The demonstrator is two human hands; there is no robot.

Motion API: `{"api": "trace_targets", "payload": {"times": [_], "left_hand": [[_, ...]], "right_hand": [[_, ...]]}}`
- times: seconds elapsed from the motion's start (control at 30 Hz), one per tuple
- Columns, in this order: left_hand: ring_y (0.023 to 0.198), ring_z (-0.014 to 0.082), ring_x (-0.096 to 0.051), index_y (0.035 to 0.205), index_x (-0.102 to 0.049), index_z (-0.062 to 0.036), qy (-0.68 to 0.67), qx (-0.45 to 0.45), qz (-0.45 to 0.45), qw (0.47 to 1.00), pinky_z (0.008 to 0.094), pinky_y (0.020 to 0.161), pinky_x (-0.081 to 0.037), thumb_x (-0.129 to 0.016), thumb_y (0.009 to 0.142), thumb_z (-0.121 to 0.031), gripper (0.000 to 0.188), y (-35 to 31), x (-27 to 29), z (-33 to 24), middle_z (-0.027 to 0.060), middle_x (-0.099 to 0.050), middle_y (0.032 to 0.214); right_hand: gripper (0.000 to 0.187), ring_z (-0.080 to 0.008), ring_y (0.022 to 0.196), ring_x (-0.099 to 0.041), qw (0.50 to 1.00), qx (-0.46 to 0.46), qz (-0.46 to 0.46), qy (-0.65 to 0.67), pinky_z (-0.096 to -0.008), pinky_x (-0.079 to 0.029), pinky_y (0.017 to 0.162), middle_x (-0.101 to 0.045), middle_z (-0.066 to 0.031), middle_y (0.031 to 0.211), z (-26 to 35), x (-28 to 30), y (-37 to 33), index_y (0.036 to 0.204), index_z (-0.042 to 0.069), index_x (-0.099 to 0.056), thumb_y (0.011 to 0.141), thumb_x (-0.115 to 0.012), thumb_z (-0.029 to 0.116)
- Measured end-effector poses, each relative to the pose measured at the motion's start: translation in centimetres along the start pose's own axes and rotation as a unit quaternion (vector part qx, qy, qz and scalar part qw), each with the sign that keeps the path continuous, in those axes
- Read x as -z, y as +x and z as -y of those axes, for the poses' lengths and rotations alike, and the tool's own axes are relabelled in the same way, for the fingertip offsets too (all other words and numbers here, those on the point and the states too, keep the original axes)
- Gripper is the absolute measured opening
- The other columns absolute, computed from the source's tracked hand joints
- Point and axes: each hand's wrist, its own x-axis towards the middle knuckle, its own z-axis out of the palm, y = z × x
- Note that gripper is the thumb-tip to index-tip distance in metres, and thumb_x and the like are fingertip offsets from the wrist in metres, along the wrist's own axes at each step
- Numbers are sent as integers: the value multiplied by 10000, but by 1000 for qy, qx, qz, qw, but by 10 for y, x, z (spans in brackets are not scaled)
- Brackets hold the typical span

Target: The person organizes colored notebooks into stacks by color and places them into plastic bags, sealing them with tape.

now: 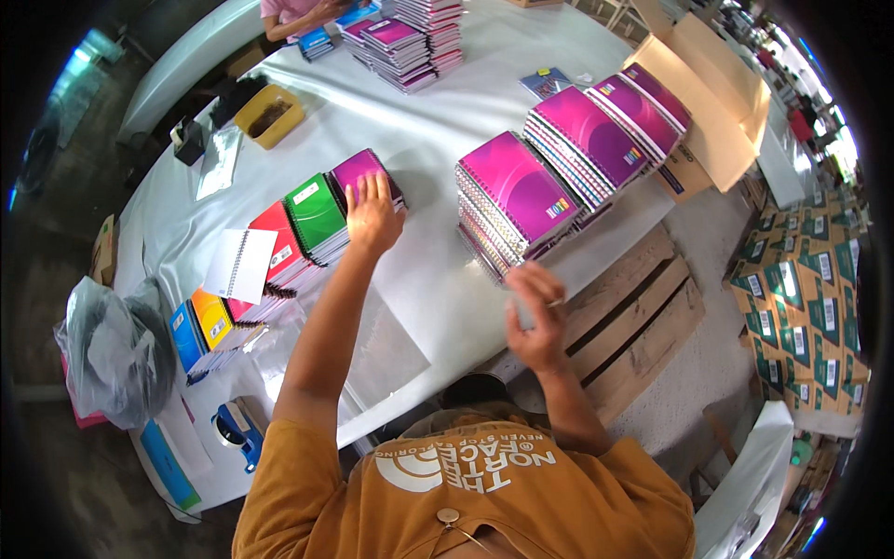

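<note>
My left hand [374,219] lies with stretched fingers on a purple spiral notebook [352,170] that tops a stack. Beside that stack, running left and nearer, are green notebooks [315,207], red notebooks [272,226], yellow notebooks [212,320] and blue notebooks [187,335]. An open white-paged spiral notebook [239,264] lies over the red and yellow ones. My right hand [537,321], slightly blurred, hovers with fingers apart by the near edge of a tall stack of magenta spiral notebooks [517,186]. It appears to hold nothing. More purple notebook stacks [589,140] stand behind.
An open cardboard box [712,93] stands far right. Far back are notebook stacks [400,42] and another person's hand [321,11]. A yellow tray [270,116], a plastic bag [121,349] and a blue tape dispenser [239,433] are at left; a wooden pallet [633,326] lies at right.
</note>
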Motion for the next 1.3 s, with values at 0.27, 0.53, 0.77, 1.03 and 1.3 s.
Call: {"api": "trace_targets", "payload": {"times": [0.27, 0.53, 0.77, 1.03, 1.3], "left_hand": [[710, 300, -645, 1185, -555, -103, -183, -23, -121, 975, 406, 603, -520, -575, 836, -100, 350, -52, 52, 13, 126, -667, 961], [1101, 281, -562, 1297, -485, -88, -275, -219, -52, 935, 434, 940, -429, -646, 816, -164, 513, -140, 107, -5, 154, -564, 1219], [1247, 286, -439, 1324, -409, -31, 14, -41, -121, 992, 414, 1031, -342, -591, 862, -280, 556, -76, -5, 94, 137, -456, 1356], [762, 340, -641, 1207, -581, -227, -127, 47, 5, 991, 463, 668, -490, -528, 892, -413, 369, -46, 50, 120, 145, -665, 866], [1144, 327, -544, 1268, -512, -38, -365, -93, -313, 872, 393, 967, -432, -562, 803, 62, 478, -133, 123, 88, 171, -561, 1236]], "right_hand": [[419, -278, 1105, -530, 894, -241, 157, 344, -400, -424, 920, -542, -136, 1191, 13, -57, -1, 1250, 59, -488, 866, -595, 189], [282, -203, 896, -635, 528, -525, 198, 638, -335, -504, 829, -638, -92, 1012, 9, -104, 40, 1125, 14, -549, 920, -542, 207], [331, -227, 1046, -583, 465, -546, 143, 682, -348, -466, 915, -597, -119, 1143, 5, -112, 0, 1216, -4, -499, 930, -515, 161], [381, -252, 1091, -559, 458, -552, 108, 688, -373, -427, 961, -577, -153, 1187, 31, -118, -15, 1234, -33, -479, 949, -481, 220], [374, -224, 1090, -561, 498, -542, 72, 673, -344, -440, 944, -580, -133, 1182, 49, -118, -16, 1238, -22, -479, 958, -471, 226]]}}
